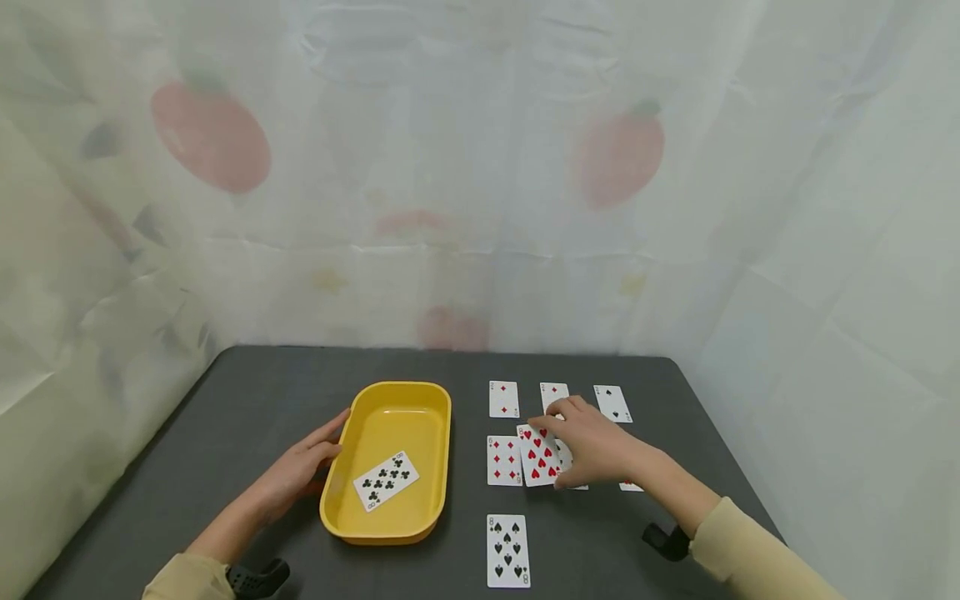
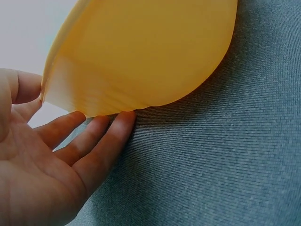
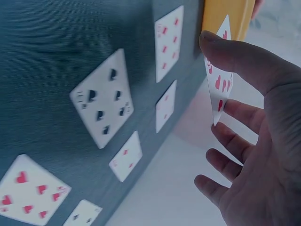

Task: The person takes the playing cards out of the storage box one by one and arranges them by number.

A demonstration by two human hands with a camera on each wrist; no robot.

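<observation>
Head view, from the bottom of the frame upward: a black eight of spades (image 1: pixel 507 551) lies alone near the lower edge of the dark table (image 1: pixel 225 433). Above it, at centre right, the right hand (image 1: pixel 592 446) pinches a nine of hearts (image 1: pixel 537 455) between thumb and fingers; the right wrist view shows the card lifted off the cloth, the other fingers loosely spread. A red diamonds card (image 1: pixel 504 460) lies just left of it. At centre left, the left hand (image 1: pixel 300 471) rests with straight fingers against the outer wall of the yellow tray (image 1: pixel 438 425), which holds an eight of clubs (image 1: pixel 386 481). Farthest back sits a row of three low cards (image 1: pixel 504 399).
</observation>
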